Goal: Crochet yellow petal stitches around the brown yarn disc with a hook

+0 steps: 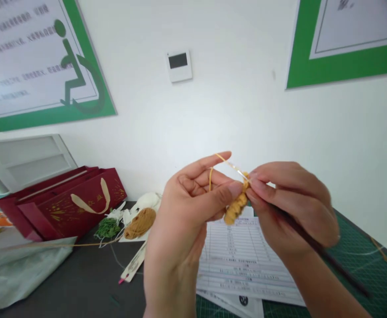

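Note:
My left hand [193, 194] pinches a small yellow crocheted piece [236, 209] between thumb and a finger. Yellow yarn [210, 179] runs around its fingers and over the raised index fingertip. In my right hand [289, 198] is a crochet hook [326, 256] with a dark handle, held like a pen. The hook's shiny tip lies at the top edge of the yellow piece, close to the yarn from the index finger. Fingertips of both hands almost meet at the piece, above the table. My fingers partly hide the stitches.
Printed sheets [240, 260] lie on a green cutting mat [355, 247]. To the left are a brown yarn ball [140, 223], green yarn [108, 228], white yarn [149, 200], a bookmark-like strip [134, 264], a red gift bag [70, 205] and a pale cloth bag [28, 269]. A white wall stands behind.

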### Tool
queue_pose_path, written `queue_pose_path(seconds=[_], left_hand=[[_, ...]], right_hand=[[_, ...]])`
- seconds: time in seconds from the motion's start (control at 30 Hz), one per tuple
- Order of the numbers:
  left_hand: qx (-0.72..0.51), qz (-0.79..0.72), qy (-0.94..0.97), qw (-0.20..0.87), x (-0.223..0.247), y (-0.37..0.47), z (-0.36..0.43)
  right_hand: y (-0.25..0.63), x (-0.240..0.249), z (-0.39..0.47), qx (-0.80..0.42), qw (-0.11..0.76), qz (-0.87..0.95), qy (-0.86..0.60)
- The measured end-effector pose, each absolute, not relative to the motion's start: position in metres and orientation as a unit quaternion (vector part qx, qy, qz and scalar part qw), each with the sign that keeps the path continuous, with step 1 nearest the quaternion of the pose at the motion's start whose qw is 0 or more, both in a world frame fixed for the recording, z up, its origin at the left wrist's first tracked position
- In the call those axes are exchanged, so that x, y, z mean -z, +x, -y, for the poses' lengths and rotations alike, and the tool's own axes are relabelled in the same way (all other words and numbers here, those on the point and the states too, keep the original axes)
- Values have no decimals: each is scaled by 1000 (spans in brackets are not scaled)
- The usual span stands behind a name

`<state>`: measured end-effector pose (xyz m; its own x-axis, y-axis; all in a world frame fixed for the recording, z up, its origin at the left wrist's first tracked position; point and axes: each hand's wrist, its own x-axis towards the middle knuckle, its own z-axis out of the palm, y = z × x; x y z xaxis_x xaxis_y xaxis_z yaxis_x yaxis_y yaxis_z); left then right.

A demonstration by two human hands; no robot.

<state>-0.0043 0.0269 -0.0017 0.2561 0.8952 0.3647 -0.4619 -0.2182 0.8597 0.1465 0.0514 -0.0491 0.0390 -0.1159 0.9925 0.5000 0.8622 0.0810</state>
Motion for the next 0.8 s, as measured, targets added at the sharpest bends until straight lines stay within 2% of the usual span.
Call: queue_pose_path(seconds=[0.13, 0.23, 0.53, 0.67, 0.8], left_hand=[[-559, -207, 514, 617, -3, -9, -28], [-569, -219, 512, 605, -4, -10, -25], [-596, -204, 524, 573, -1, -12, -26], [-595, -224, 523, 568, -3, -14, -25], [-609, -222, 521, 555, -4, -13, -24]], right_hand=[[141, 48, -54, -36, 771, 630, -90], [139, 49, -54, -123, 771, 622, -67], [151, 43, -52, -161, 706, 686, -74], [157, 37, -47, -110, 668, 728, -107], [156, 38, -44, -76, 694, 698, -160]])
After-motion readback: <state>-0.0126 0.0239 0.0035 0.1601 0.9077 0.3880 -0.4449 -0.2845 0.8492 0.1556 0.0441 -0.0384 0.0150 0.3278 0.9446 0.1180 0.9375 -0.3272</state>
